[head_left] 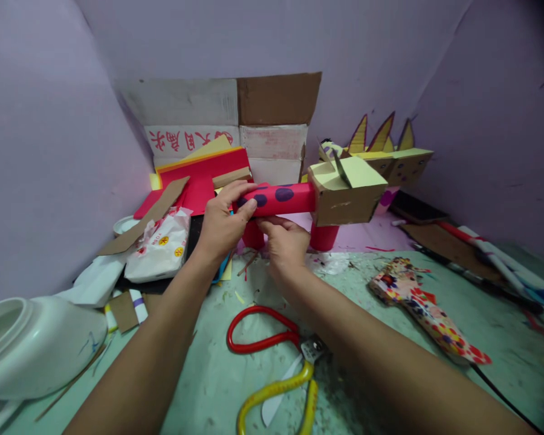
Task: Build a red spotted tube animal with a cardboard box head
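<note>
A red paper tube (281, 199) with dark purple spots lies level, its right end meeting a cardboard box (344, 196) topped with pale yellow paper. Around the tube's left end wraps my left hand (224, 214), thumb on the near side. Just under the tube is my right hand (286, 241), its fingers curled and closed; what they grip, if anything, is hidden. Two red upright pieces, one on the left (253, 234) and one on the right (324, 237), stand beneath the tube and box. Red-and-yellow-handled scissors (314, 349) rest on the table below my hands.
A patterned glue gun (428, 308) with a cord lies at right. Spiked cardboard figures (405, 166) stand behind the box. Red sheets (204, 178), cardboard strips and a white plastic bag (156, 251) pile up at left. A white pot (40, 344) sits at the near left.
</note>
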The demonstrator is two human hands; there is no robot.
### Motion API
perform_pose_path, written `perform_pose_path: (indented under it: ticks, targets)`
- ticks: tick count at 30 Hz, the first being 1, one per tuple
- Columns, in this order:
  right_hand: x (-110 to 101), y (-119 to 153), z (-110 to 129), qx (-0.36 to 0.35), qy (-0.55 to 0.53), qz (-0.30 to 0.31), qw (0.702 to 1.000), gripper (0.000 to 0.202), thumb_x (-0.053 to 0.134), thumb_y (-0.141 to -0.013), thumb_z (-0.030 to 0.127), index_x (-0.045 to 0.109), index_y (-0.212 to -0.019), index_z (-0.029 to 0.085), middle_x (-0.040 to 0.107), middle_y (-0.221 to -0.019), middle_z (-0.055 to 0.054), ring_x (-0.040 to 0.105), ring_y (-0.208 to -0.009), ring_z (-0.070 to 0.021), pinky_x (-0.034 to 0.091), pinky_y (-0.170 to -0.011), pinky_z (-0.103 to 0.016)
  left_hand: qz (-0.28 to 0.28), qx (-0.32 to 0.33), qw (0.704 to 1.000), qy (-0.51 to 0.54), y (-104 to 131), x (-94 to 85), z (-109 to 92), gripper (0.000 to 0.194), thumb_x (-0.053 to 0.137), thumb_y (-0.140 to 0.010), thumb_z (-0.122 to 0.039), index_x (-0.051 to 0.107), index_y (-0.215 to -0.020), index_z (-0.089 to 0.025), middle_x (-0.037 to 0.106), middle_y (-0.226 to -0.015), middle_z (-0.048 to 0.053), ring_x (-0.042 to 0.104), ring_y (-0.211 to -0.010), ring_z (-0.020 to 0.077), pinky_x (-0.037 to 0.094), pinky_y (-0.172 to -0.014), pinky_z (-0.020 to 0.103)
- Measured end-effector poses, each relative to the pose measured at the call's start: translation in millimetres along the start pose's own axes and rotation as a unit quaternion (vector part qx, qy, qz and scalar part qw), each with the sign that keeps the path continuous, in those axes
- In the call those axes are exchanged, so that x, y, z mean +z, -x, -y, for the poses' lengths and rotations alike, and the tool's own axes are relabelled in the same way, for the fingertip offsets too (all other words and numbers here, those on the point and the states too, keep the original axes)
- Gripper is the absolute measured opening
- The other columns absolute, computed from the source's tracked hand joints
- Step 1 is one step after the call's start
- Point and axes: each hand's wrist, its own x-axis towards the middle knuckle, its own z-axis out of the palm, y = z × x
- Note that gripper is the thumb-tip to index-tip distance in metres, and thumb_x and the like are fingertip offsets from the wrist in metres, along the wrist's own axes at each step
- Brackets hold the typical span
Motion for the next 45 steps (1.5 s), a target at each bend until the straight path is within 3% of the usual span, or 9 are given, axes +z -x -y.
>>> perform_pose_path:
  ticks: [3, 6, 9, 13, 21, 25, 27, 34, 45]
  targets:
    - [0, 0, 1, -0.001, 0.003, -0.010, 1.000, 0.002, 0.064, -0.053, 0.017, 0.063, -0.052, 0.018, 0.058, -0.048, 0.005, 0.053, -0.053, -0.0128, 0.045, -0.052, -0.024, -0.001, -0.002, 1.000, -0.008, 0, 0.1, 0, 0.029, 0.057, -0.074, -0.018, 0.067, -0.100, -0.014, 0.064, -0.113, 0.009, 0.056, -0.108, 0.0227, 0.040, -0.098, 0.037]
    - [2, 4, 6, 0.061, -0.017, -0.019, 0.998, 0.004, 0.061, -0.055, 0.015, 0.060, -0.053, 0.019, 0.050, -0.041, 0.007, 0.045, -0.041, -0.0097, 0.040, -0.041, -0.022, -0.001, -0.003, 1.000, -0.007, 0, 0.7, 0, 0.029, 0.056, -0.073, -0.017, 0.067, -0.100, -0.014, 0.064, -0.112, 0.009, 0.057, -0.107, 0.0225, 0.040, -0.097, 0.036]
    - [3, 9, 15, 0.142, -0.048, -0.028, 0.988, 0.006, 0.055, -0.059, 0.013, 0.057, -0.057, 0.018, 0.053, -0.045, 0.005, 0.047, -0.040, -0.0091, 0.040, -0.038, -0.020, -0.005, -0.008, 1.000, -0.009, 0, 1.1, 1, 0.030, 0.056, -0.073, -0.016, 0.067, -0.100, -0.015, 0.065, -0.111, 0.008, 0.057, -0.106, 0.0222, 0.041, -0.096, 0.036]
    - [0, 12, 23, 0.178, -0.060, -0.054, 0.981, 0.010, 0.049, -0.063, 0.010, 0.055, -0.063, 0.018, 0.057, -0.054, 0.003, 0.049, -0.041, -0.0077, 0.041, -0.039, -0.019, -0.006, -0.017, 1.000, -0.009, 0, 0.9, 1, 0.029, 0.055, -0.073, -0.016, 0.068, -0.099, -0.015, 0.064, -0.112, 0.008, 0.056, -0.107, 0.0225, 0.040, -0.097, 0.036]
    - [-14, 5, 15, 0.155, -0.018, -0.027, 0.987, 0.006, 0.053, -0.064, 0.012, 0.055, -0.062, 0.017, 0.056, -0.055, 0.003, 0.043, -0.040, -0.0068, 0.036, -0.039, -0.020, -0.005, -0.026, 1.000, 0.008, -1, 0.7, 3, 0.030, 0.057, -0.073, -0.019, 0.067, -0.100, -0.015, 0.065, -0.111, 0.008, 0.057, -0.106, 0.0227, 0.042, -0.095, 0.037]
    - [-14, -1, 2, 0.024, 0.070, 0.090, 0.993, 0.037, 0.066, -0.048, 0.005, 0.063, -0.082, 0.018, 0.066, -0.075, 0.002, 0.057, -0.062, -0.0122, 0.046, -0.059, -0.023, 0.003, -0.028, 1.000, 0.006, -1, 0.0, 4, 0.030, 0.057, -0.073, -0.020, 0.067, -0.101, -0.015, 0.065, -0.110, 0.008, 0.057, -0.104, 0.0228, 0.043, -0.094, 0.036]
    - [-11, -3, -1, -0.030, 0.093, 0.124, 0.988, 0.033, 0.067, -0.052, 0.011, 0.064, -0.084, 0.018, 0.068, -0.080, 0.000, 0.058, -0.068, -0.0142, 0.047, -0.066, -0.026, 0.003, -0.025, 1.000, -0.003, -2, -0.3, 4, 0.029, 0.058, -0.073, -0.020, 0.067, -0.100, -0.016, 0.066, -0.108, 0.007, 0.058, -0.103, 0.0222, 0.043, -0.094, 0.036]
    - [-11, 0, 0, 0.030, -0.030, 0.037, 0.998, 0.016, 0.065, -0.055, 0.016, 0.065, -0.071, 0.017, 0.064, -0.065, 0.003, 0.055, -0.062, -0.0118, 0.046, -0.064, -0.025, 0.001, -0.011, 1.000, -0.007, -2, 0.0, 4, 0.029, 0.057, -0.073, -0.018, 0.066, -0.100, -0.015, 0.066, -0.109, 0.007, 0.058, -0.104, 0.0221, 0.042, -0.095, 0.036]
    - [-2, 2, 3, 0.037, -0.027, 0.025, 0.999, 0.008, 0.066, -0.052, 0.014, 0.062, -0.057, 0.018, 0.060, -0.053, 0.005, 0.056, -0.057, -0.0128, 0.047, -0.057, -0.025, 0.005, -0.005, 1.000, -0.005, -2, 0.5, 7, 0.030, 0.056, -0.072, -0.017, 0.066, -0.100, -0.016, 0.066, -0.109, 0.007, 0.058, -0.103, 0.0212, 0.043, -0.093, 0.035]
